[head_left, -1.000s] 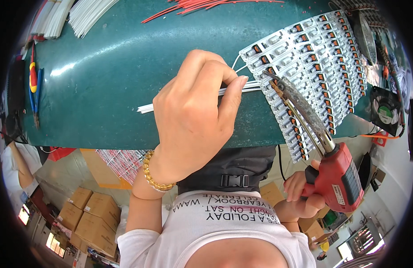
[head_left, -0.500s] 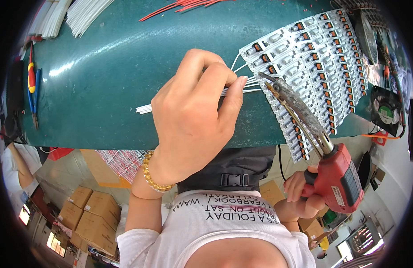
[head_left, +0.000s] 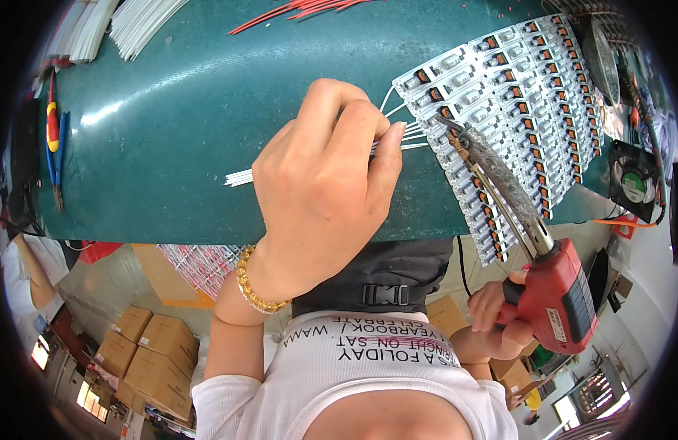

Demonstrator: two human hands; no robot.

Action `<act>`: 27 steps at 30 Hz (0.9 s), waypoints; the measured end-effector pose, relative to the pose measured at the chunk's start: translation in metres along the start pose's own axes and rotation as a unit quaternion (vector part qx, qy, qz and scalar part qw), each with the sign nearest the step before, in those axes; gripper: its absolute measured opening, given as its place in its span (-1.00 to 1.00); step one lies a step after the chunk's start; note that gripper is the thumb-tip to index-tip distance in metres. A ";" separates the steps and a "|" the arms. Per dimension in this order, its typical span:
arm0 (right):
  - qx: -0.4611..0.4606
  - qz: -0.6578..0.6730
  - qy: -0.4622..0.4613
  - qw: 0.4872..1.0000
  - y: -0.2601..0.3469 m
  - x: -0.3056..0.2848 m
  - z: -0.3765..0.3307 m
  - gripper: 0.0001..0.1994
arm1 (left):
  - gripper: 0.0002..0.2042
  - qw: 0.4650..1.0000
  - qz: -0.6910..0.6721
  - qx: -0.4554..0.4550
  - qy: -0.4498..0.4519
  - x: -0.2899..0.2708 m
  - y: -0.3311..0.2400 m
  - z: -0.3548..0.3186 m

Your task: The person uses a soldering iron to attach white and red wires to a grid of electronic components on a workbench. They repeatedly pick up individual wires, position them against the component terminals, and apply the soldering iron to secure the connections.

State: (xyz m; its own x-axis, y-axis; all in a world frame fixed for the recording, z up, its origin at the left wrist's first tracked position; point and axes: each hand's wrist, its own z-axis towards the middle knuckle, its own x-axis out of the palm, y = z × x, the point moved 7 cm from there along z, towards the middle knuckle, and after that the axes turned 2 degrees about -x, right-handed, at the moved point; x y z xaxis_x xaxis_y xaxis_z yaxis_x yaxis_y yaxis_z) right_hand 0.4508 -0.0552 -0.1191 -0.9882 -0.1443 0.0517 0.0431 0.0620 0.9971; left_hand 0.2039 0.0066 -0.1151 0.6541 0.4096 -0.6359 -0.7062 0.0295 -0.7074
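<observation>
My left hand (head_left: 328, 158) is closed around a small bundle of thin white wires (head_left: 240, 177), over the middle of the green table. The wires' far ends fan out to the left edge of a panel of small circuit boards (head_left: 493, 103), which carry rows of orange-and-black parts. A red and black soldering gun (head_left: 555, 301) is gripped in my right hand (head_left: 500, 315), at the table's front edge. Its tip (head_left: 447, 126) is over the panel's left side, close to the wire ends; whether it touches a board I cannot tell.
White wire bundles (head_left: 137, 26) and red wires (head_left: 309, 9) lie along the table's far side. Left are a red-yellow screwdriver (head_left: 52, 125) and blue-handled tweezers (head_left: 60, 158). A small black fan (head_left: 636, 180) stands at right. Cardboard boxes (head_left: 159, 367) are stacked on the floor.
The soldering gun's tip has shifted slightly right and up along the panel. My left hand has moved very little to the right, still holding the wires.
</observation>
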 end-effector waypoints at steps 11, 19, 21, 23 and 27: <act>-0.003 -0.042 -0.028 0.999 0.002 0.001 -0.002 -0.17 | -0.91 1.000 0.001 -0.002 -0.014 -0.001 -0.002 0.001; -0.004 0.002 -0.004 1.000 -0.004 -0.011 -0.010 -0.15 | -0.91 1.000 -0.020 0.005 0.002 0.001 -0.008 -0.009; 0.004 0.005 0.007 1.000 -0.007 -0.011 -0.012 -0.17 | -0.91 1.000 -0.022 0.001 -0.007 0.001 -0.006 -0.008; 0.014 -0.012 0.002 1.000 -0.005 -0.008 -0.011 -0.19 | -0.91 1.000 -0.021 -0.002 -0.003 0.001 -0.006 -0.009; 0.018 -0.050 -0.056 0.997 -0.020 -0.035 -0.033 -0.23 | -0.91 1.000 -0.009 0.008 -0.005 0.003 -0.007 -0.008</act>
State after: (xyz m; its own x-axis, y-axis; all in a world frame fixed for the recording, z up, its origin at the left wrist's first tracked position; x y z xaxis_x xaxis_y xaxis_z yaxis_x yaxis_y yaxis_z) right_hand 0.4899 -0.0838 -0.1389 -0.9976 -0.0414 -0.0560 -0.0595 0.0888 0.9943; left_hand 0.2133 0.0002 -0.1142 0.6644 0.4181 -0.6195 -0.6981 0.0513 -0.7141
